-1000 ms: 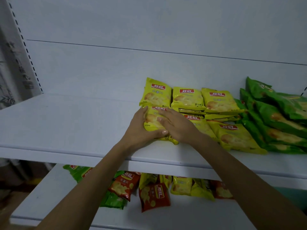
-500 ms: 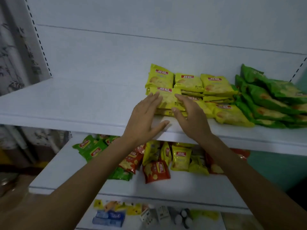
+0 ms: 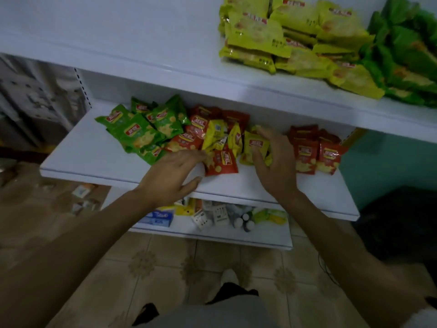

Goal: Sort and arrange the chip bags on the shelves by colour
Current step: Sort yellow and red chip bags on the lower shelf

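Both hands have dropped from the upper shelf (image 3: 118, 39), where half a second ago they were squaring up the yellow stack (image 3: 279, 36), to the middle shelf (image 3: 78, 152) below, and the camera has tipped down with them. At that shelf's left end a clump of green bags (image 3: 142, 131) lies loosely heaped, running into a jumbled pile (image 3: 212, 136) of red and yellow bags at mid-shelf. The left hand (image 3: 173, 177) reaches in flat near the front edge, fingers straight and spread. Their tips touch the pile's near side beside a red bag (image 3: 222, 163) lying closest to the edge, and the hand holds nothing. Just to the right, the right hand (image 3: 275, 162) has curled its fingers and thumb round a yellow bag (image 3: 255, 146) on the pile's right side, the bag resting among its neighbours. Further toward the right end stands a tidier group of red bags (image 3: 314, 155). Above, the yellow stack sits on the upper shelf's right half, with a green stack (image 3: 406, 50) touching it at the far right. The shift suggests the upper-shelf yellows are settled for now and a fresh pick has begun. The gripped bag probably belongs with them, while the greens, reds and remaining yellows below await sorting.
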